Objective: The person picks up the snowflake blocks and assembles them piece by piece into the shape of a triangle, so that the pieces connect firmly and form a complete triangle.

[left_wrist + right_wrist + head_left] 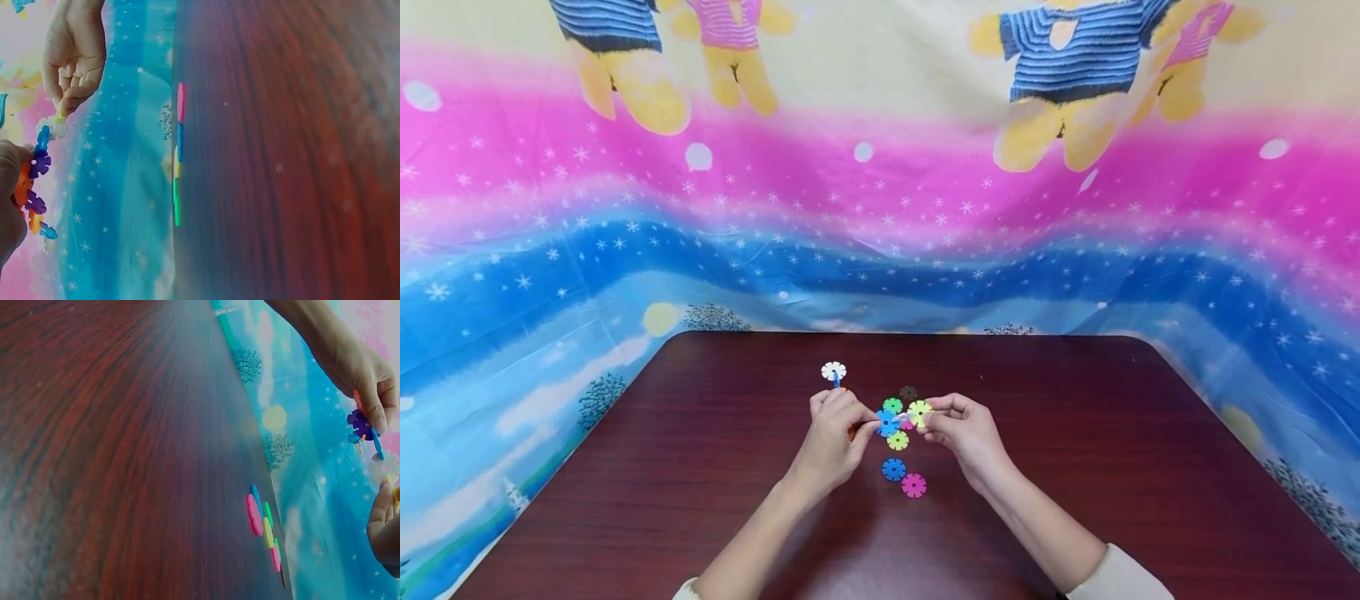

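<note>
My left hand (831,437) grips a chain of notched plastic discs by its blue disc (887,422). A white disc (833,371) tips the chain's far end. In the left wrist view, purple discs (40,164) and an orange disc (24,184) form part of the chain. Pinched between the thumb and fingers of my right hand (962,433) is a yellow disc (920,413). It meets a whitish disc (55,127) beside the chain's blue end; whether they are locked together cannot be told. My fingers hide part of the chain.
Loose discs lie on the dark red table (1060,517) below and between the hands: a green disc (892,405), a yellow-green disc (897,440), a blue loose disc (893,470), a magenta disc (913,486) and a brown disc (908,392). A printed cloth (880,208) hangs behind.
</note>
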`<state>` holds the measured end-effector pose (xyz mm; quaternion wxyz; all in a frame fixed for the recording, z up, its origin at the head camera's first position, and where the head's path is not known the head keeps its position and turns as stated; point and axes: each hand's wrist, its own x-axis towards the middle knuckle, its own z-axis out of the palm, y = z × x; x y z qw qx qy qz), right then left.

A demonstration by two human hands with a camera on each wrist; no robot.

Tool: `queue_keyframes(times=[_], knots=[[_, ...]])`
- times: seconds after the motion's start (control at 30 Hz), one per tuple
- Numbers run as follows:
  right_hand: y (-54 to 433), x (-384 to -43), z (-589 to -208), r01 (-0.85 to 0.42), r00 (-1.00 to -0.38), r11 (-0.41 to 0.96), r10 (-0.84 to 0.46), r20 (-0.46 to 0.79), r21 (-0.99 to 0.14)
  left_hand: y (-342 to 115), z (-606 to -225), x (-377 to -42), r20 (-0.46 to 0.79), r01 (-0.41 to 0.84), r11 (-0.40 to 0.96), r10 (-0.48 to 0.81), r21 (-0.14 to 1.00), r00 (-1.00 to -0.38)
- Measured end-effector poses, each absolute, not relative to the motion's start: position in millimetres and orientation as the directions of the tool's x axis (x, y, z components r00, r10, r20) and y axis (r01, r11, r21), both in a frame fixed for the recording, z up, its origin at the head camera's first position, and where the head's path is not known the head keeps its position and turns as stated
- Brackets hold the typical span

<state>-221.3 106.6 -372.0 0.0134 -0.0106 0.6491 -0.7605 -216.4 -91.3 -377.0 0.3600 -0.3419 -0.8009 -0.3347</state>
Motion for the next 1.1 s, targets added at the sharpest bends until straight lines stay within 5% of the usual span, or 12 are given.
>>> queue_keyframes(times=[0.67,1.1], knots=[[113,-223,-372,0.134,-0.972,-0.325,-0.229,-0.059,-0.936,-96,-373,-217,0.789,0.761,0.565,0.286,0.32,-0.544],[107,-219,-375,0.104,-0.956,-0.297,-0.294,-0.012,-0.949,-81,-370,-217,0.749,0.748,0.607,0.357,0.269,-0.559]])
